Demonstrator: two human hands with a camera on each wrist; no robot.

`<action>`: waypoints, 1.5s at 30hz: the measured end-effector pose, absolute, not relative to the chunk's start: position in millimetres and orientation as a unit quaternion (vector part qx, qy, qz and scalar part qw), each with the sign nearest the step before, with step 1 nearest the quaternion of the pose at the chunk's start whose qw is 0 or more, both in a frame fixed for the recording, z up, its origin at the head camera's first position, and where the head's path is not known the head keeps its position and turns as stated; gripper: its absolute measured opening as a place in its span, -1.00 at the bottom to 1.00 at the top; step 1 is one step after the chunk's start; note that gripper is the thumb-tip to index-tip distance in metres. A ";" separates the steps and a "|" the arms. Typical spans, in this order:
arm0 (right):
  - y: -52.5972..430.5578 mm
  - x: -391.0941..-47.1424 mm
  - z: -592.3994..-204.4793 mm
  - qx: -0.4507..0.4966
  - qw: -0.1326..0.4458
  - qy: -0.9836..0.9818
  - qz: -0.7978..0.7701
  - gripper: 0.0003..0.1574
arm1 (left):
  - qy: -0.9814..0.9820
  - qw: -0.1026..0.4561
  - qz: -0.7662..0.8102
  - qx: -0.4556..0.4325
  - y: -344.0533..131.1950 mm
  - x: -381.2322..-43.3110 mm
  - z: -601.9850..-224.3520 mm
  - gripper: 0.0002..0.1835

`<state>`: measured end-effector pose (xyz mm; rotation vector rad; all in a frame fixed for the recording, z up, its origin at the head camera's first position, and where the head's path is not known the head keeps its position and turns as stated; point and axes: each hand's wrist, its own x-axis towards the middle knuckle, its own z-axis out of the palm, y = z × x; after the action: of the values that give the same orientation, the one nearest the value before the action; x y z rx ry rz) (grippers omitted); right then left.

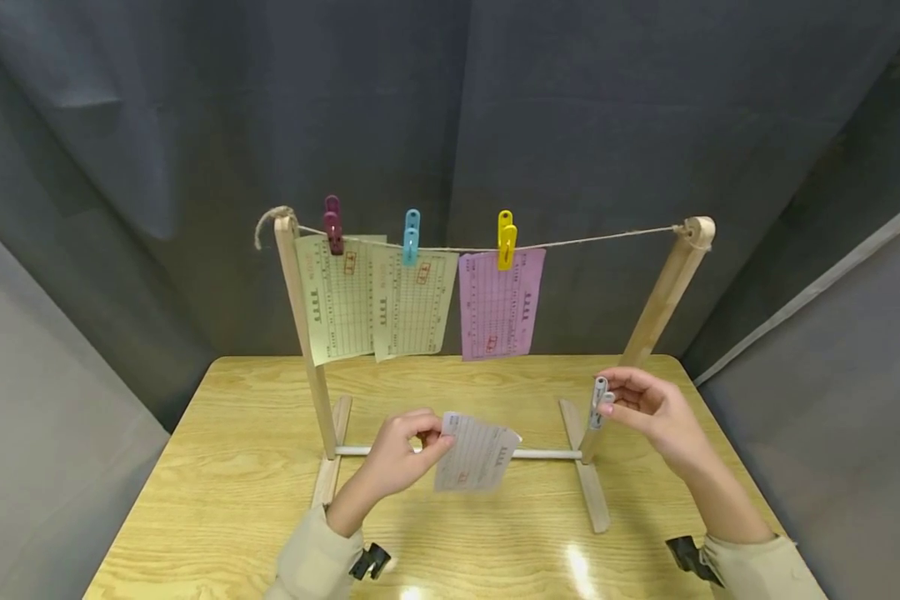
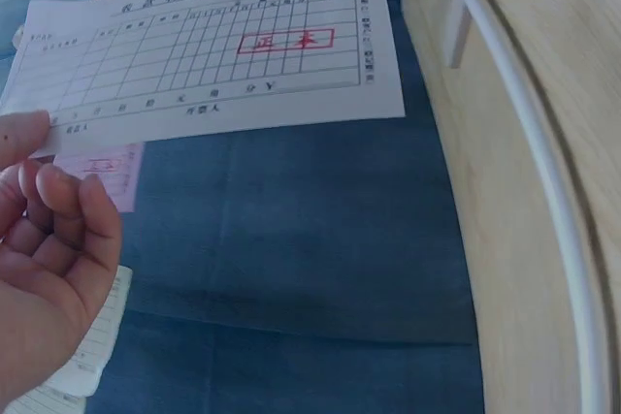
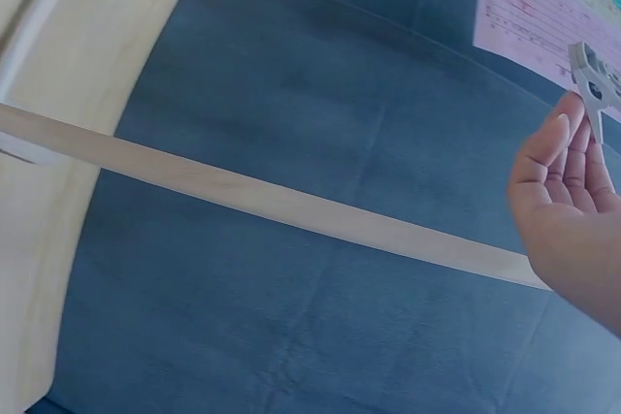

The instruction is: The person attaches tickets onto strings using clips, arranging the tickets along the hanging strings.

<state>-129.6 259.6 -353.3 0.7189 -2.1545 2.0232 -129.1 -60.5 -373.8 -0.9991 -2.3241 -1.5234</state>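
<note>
My left hand [image 1: 405, 454] pinches a white receipt slip [image 1: 476, 452] by its edge, low in front of the wooden rack. In the left wrist view the slip [image 2: 213, 60] shows a printed grid and a red stamp. Off to the right, my right hand [image 1: 656, 412] holds a grey clothespin [image 1: 598, 402] between thumb and fingers, near the rack's right post. Above, a twine line [image 1: 592, 240] carries two yellow-green slips [image 1: 341, 300] under a maroon clothespin [image 1: 333, 225] and a blue clothespin [image 1: 411, 237]. A pink slip [image 1: 501, 304] hangs from a yellow clothespin [image 1: 506, 240].
The rack's left post [image 1: 303, 333] and right post [image 1: 663, 292] stand on wooden feet [image 1: 592, 496], joined by a white rod [image 1: 547, 454]. Beneath is a wood-grain table [image 1: 217, 500]. Dark curtains [image 1: 570, 125] hang behind it.
</note>
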 end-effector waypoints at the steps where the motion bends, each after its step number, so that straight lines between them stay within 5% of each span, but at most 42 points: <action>1: 259.7 -130.3 -350.9 0.237 0.055 -0.703 0.668 -0.55 | -0.781 0.101 -0.516 -0.338 -59.0 -129.5 -372.7 -0.84; 16: 263.1 -134.9 -316.5 0.235 0.107 -0.692 0.674 -0.66 | -0.749 0.161 -0.528 -0.367 -40.3 -133.5 -350.0 -0.82; 45: 258.4 -152.0 -248.8 0.294 0.130 -0.659 0.680 -0.56 | -0.738 0.225 -0.538 -0.338 -8.2 -173.7 -334.3 -0.93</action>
<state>-152.0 258.4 -248.8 0.8552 -1.9158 1.9747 -173.7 -8.2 -334.3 -0.9330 -2.0368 -1.4840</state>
